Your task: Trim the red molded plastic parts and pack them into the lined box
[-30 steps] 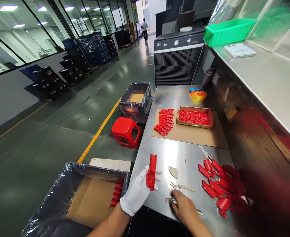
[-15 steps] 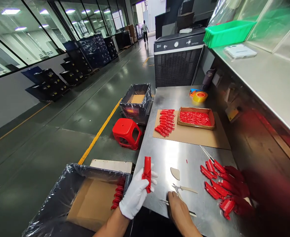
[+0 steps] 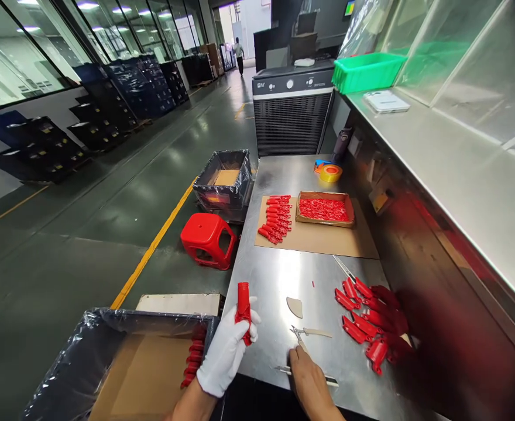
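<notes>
At the near left corner of the steel table (image 3: 268, 286), the gloved left hand (image 3: 223, 354) has its fingers wrapped around a red part (image 3: 243, 301), nearly upright, tube end up. The bare right hand (image 3: 306, 377) lies over a slim tool (image 3: 284, 369); whether its fingers grasp it, I cannot tell. Good handling here likely means a firm, low hold on the part and care with the tool's thin end, which points leftward. The cutters (image 3: 319, 332) crowd the right fingertips; bare metal spreads ahead of the part, while the table's left edge and the lined bin (image 3: 161, 314) sit close beside the left hand
</notes>
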Demonstrator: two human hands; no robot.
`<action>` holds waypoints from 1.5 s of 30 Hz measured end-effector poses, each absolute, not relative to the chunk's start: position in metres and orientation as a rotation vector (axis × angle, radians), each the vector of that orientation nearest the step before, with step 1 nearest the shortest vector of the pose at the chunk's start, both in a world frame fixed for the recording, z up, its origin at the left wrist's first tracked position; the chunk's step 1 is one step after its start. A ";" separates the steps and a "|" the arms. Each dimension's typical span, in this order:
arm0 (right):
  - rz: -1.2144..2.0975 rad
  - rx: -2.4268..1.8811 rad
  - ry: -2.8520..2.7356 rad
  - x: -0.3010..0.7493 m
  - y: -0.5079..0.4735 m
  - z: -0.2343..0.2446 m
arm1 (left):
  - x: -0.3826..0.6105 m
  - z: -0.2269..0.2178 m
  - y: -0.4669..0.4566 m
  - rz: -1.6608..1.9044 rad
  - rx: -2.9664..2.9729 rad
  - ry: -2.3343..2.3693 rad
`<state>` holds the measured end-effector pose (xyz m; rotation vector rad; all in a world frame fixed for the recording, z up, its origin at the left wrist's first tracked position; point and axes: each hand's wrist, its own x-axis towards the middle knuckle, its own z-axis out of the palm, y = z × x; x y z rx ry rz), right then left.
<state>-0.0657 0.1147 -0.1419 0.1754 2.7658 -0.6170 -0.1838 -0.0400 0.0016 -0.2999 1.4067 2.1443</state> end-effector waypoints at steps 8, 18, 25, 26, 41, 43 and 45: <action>-0.644 0.430 2.849 -0.129 0.175 -0.134 | -0.183 0.000 -0.040 2.096 -0.312 1.410; -0.356 0.784 2.705 -0.225 0.234 -0.140 | -0.185 -0.011 -0.051 2.088 -0.362 1.378; -0.306 0.646 2.712 -0.240 0.228 -0.117 | -0.194 -0.012 -0.056 2.090 -0.397 1.398; -0.301 0.637 2.743 -0.251 0.234 -0.107 | -0.195 -0.012 -0.056 2.090 -0.394 1.403; -0.444 0.767 3.070 -0.312 0.296 0.015 | -0.202 0.020 -0.050 2.173 -0.498 1.057; -0.585 0.536 2.982 -0.287 0.271 0.010 | -0.202 0.023 -0.050 2.216 -0.500 1.035; -0.741 0.266 2.879 -0.261 0.245 0.011 | -0.202 0.025 -0.049 2.251 -0.510 0.992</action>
